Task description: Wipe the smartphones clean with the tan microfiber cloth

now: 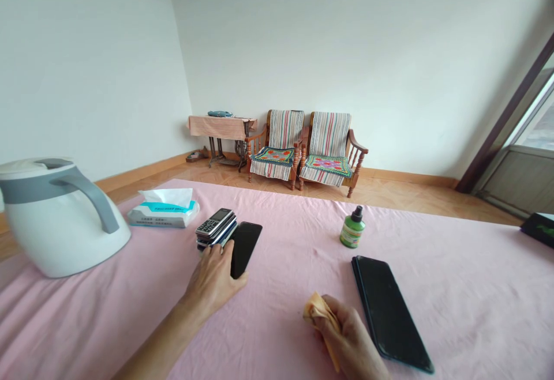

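Observation:
My left hand (216,279) is closed around the near end of a black smartphone (249,244), its thumb along the right edge and its fingers at the left. The phone lies beside a stack of mobile phones (216,225), topped by a keypad phone, and my fingertips are close against that stack. Whether they touch it I cannot tell. Bunched in my right hand (346,334) is a yellowish cloth (319,309), held above the pink tablecloth (277,322). Just right of this hand lies a black tablet (392,311) with a dark screen.
A green spray bottle (352,230) stands beyond the tablet. At the left are a white-and-grey jug (60,224) and a tissue pack (162,211). A dark box (539,229) sits at the far right edge. Two wooden armchairs (357,149) stand by the wall.

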The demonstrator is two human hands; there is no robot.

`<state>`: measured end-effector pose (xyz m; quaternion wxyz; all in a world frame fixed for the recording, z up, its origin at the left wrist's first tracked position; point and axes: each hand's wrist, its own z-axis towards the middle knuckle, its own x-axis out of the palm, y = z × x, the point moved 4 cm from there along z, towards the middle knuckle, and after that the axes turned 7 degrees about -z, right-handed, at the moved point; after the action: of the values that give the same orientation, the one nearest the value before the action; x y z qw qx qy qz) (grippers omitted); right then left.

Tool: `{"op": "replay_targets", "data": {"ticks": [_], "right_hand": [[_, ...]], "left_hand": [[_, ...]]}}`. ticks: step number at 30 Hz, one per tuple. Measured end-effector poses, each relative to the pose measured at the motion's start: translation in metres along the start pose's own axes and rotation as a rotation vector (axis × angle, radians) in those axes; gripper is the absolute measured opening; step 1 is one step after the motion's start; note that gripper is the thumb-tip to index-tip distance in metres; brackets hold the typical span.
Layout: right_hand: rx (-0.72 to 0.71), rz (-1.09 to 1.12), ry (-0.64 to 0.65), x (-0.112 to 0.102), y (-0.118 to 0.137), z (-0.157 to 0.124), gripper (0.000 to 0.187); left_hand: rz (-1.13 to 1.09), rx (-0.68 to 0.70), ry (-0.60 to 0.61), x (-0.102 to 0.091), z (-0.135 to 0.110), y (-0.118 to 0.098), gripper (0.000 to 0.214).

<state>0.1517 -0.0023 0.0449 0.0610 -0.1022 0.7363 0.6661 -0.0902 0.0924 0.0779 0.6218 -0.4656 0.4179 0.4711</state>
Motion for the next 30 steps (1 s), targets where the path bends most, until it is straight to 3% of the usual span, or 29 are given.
{"op": "replay_targets", "data": {"ticks": [14,18,21,25,30], "right_hand": [[-0.048,-0.025,-0.005,0.004,-0.016,0.005,0.057],[-0.067,-0.023,0.010,0.005,-0.018,0.006,0.055],[-0.079,-0.019,0.014,0.006,-0.020,0.007,0.054],[-0.086,-0.023,0.000,0.005,-0.020,0.007,0.053],[-0.082,-0.025,-0.035,0.005,-0.017,0.006,0.055]], "left_hand": [[-0.197,-0.006,0.117,0.004,-0.013,-0.015,0.094],[-0.364,0.038,0.066,0.003,-0.009,-0.015,0.100],[-0.676,0.053,0.027,0.006,-0.007,-0.012,0.081],[-0.895,0.073,0.142,0.014,-0.007,-0.017,0.048],[-1.078,0.125,0.311,0.024,-0.013,-0.033,0.047]]}}
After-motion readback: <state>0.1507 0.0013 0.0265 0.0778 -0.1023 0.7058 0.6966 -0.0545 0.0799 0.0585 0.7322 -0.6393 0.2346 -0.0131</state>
